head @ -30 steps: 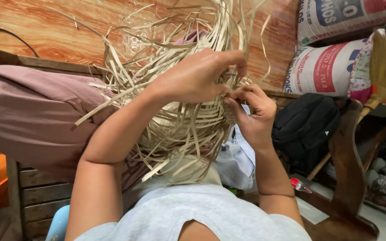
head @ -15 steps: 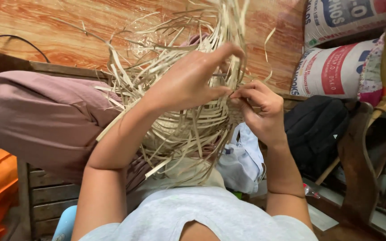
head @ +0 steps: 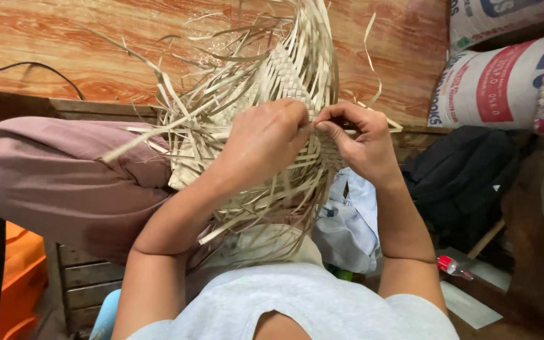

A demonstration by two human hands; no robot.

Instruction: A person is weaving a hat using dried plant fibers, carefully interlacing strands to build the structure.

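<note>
Weave (head: pixel 284 75) of flat, pale straw-coloured strips, held up in front of the chest, above the lap. Centre patch is tight plaiting, a neat over-under check; from it loose strips (head: pixel 177 119) fan out in all directions, stiff, ribbon-like, some bent or curling at the tips. Lower strips hang down toward the grey shirt (head: pixel 310 302).

Left hand (head: pixel 266 135): fingers curled over the woven part, knuckles up, closed on the strips at the working edge. Right hand (head: pixel 360 141): thumb and forefinger pinched narrow on a single strip just beside the left fingertips; the two hands touch or nearly touch there. Exactly which strip each pinches is hidden by the fingers.

Left of the weave, a bent knee in mauve cloth (head: pixel 51 182), soft and creased. Behind, a wall panel (head: pixel 83 44) with glossy orange-brown wood grain; a thin black cable (head: pixel 39 66) loops across it. Below it, a dull slatted wooden bench (head: pixel 96 110).

Right side: stacked woven plastic sacks (head: pixel 492 82), white with coloured print, bulging. Under them a black bag (head: pixel 467 182), matte fabric, slumped. Pale blue-white cloth bundle (head: pixel 347 220) below the right forearm. Small clear bottle with red cap (head: pixel 453 267) lying near the right elbow. Orange plastic crate (head: pixel 17 277) at the lower left edge.
</note>
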